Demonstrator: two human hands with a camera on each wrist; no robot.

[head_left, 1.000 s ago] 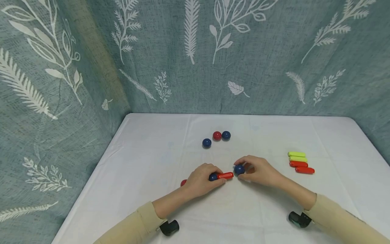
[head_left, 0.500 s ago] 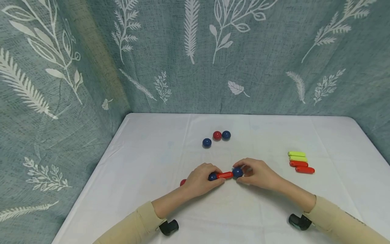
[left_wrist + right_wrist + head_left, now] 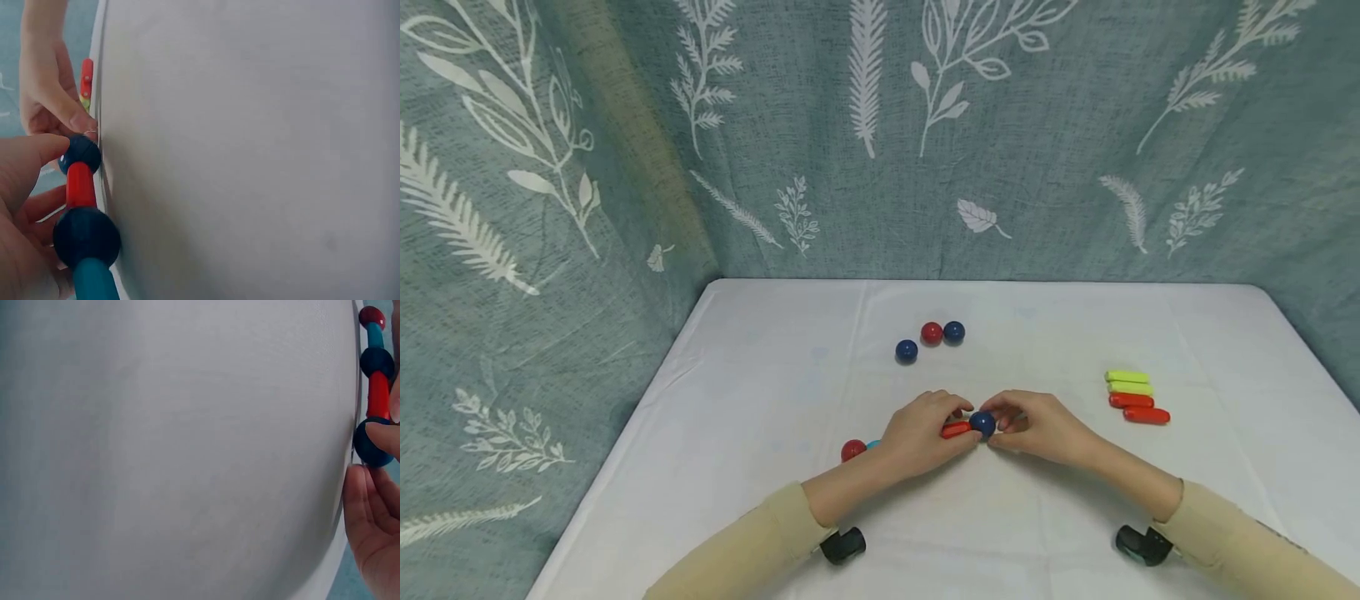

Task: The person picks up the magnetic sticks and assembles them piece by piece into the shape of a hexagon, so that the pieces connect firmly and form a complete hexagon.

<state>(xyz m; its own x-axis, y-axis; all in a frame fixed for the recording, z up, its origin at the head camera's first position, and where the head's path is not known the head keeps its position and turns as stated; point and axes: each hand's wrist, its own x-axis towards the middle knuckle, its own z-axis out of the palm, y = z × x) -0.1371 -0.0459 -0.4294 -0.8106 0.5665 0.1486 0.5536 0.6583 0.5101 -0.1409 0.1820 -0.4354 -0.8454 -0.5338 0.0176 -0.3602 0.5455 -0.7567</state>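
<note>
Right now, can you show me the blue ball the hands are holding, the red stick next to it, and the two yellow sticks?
blue ball (image 3: pixel 982 424), head view, its front face.
red stick (image 3: pixel 80 184), left wrist view, mid-length.
yellow sticks (image 3: pixel 1127 377), head view, middle of the far one.

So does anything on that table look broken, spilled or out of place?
Nothing stands out. The hands hold a chain of balls and sticks at the near middle, three loose balls sit behind it, and four sticks lie side by side at the right, the nearest one slightly offset.

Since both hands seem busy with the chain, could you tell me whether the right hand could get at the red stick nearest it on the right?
Probably yes: the red stick lies apart on bare cloth, but the right hand pinches the blue ball.
</note>
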